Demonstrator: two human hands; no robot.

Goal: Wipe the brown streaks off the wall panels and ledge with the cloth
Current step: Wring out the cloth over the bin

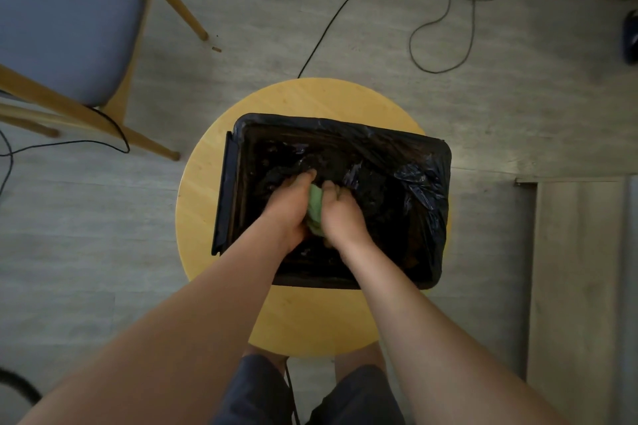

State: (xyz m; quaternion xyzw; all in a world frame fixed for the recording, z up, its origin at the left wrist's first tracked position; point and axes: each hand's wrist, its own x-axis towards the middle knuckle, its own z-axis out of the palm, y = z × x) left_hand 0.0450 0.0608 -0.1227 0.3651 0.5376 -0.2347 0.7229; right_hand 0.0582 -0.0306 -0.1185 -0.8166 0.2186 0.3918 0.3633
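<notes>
Your left hand (288,207) and right hand (341,214) are pressed together, fingers curled tight around the bunched green cloth (316,210), held low over the black-lined bin (428,162) on the round wooden stool (310,96).

Head view, steeply down, near bin (226,196)

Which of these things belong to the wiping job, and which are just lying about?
Job: green cloth, gripped by left hand and right hand over the bag-lined bin.
Lying about: wooden stool under the bin, blue-seated chair, floor cables.
</notes>
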